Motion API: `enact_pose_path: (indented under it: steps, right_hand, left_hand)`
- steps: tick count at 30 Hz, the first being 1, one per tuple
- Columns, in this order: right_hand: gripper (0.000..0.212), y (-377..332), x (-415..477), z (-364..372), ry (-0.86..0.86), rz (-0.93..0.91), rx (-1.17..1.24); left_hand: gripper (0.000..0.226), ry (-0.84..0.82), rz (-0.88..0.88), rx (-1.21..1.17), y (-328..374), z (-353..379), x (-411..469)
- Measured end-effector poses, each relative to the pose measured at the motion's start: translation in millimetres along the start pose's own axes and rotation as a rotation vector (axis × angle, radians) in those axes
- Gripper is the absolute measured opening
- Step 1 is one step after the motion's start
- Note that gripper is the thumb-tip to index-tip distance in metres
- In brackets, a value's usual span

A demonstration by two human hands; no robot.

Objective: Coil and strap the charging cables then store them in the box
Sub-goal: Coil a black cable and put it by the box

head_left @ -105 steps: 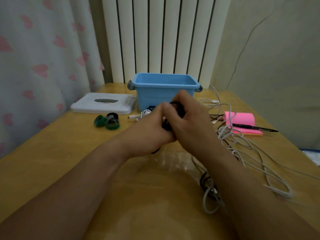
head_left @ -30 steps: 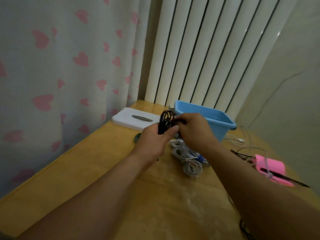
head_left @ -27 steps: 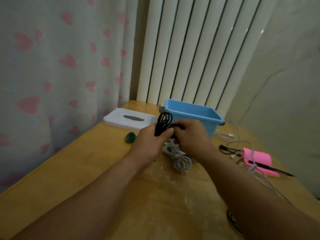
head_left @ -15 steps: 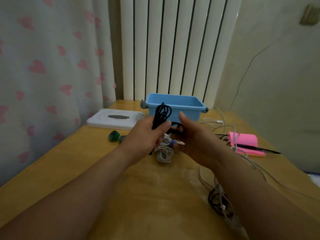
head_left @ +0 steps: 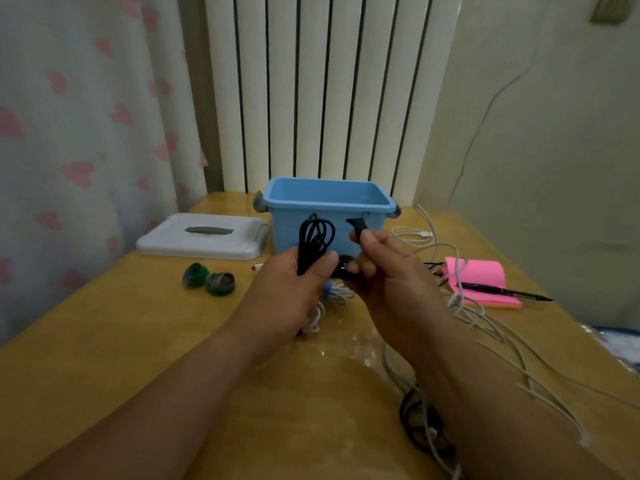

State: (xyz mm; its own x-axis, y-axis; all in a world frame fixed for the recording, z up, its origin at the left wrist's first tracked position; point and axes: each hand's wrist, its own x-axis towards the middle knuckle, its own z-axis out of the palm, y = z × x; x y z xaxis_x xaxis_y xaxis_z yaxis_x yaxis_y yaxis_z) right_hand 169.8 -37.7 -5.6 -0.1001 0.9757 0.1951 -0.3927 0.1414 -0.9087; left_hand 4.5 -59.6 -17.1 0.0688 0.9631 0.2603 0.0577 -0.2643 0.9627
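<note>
My left hand (head_left: pixel 294 292) grips a coiled black cable (head_left: pixel 313 242) upright, its loops sticking up above my thumb. My right hand (head_left: pixel 384 275) pinches a black strap (head_left: pixel 355 225) whose end pokes up beside the coil. Both hands hover in front of the open blue box (head_left: pixel 329 209). A white cable bundle with a blue strap (head_left: pixel 330 296) lies on the table under my hands. Loose white cables (head_left: pixel 485 320) sprawl to the right, and a black and white tangle (head_left: pixel 422 427) lies near my right forearm.
The box's white lid (head_left: pixel 204 237) lies left of the box. Two green strap rolls (head_left: pixel 207 280) sit in front of the lid. A pink notepad (head_left: pixel 481 282) with a black pen (head_left: pixel 505 292) is at the right. A radiator and curtain stand behind the wooden table (head_left: pixel 104 341).
The view swung back to face the box. My right hand pulled the strap's end up beside the black coil; my left hand kept holding the coil.
</note>
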Motion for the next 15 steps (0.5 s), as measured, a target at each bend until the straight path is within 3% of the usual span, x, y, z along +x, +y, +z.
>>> enact_pose_path:
  steps: [3,5,7,8,10,15]
  right_hand:
    - [0.014,-3.4,-2.7,1.4,0.013,-0.093,-0.151]
    - [0.013,-9.3,-12.4,8.3,-0.099,-0.130,-0.236]
    - [0.014,-12.8,-26.2,21.2,-0.240,-0.142,-0.417]
    - [0.013,-11.8,-31.8,27.3,-0.277,-0.144,-0.519]
    - [0.015,-4.4,-35.3,33.0,-0.217,-0.165,-0.655]
    - [0.023,4.0,-26.7,26.9,-0.006,-0.140,-0.719]
  left_hand:
    - [0.033,0.043,-0.043,-0.017,5.7,-3.6,0.2]
    - [0.030,0.052,-0.032,0.041,8.7,-7.4,-0.6]
    - [0.015,0.029,0.079,0.246,7.9,-10.9,-1.9]
    - [0.020,0.004,0.146,0.396,8.2,-12.7,-3.3]
    - [0.031,-0.057,0.217,0.594,7.2,-14.6,-2.6]
    - [0.026,-0.186,0.098,0.556,17.2,-14.3,-8.4]
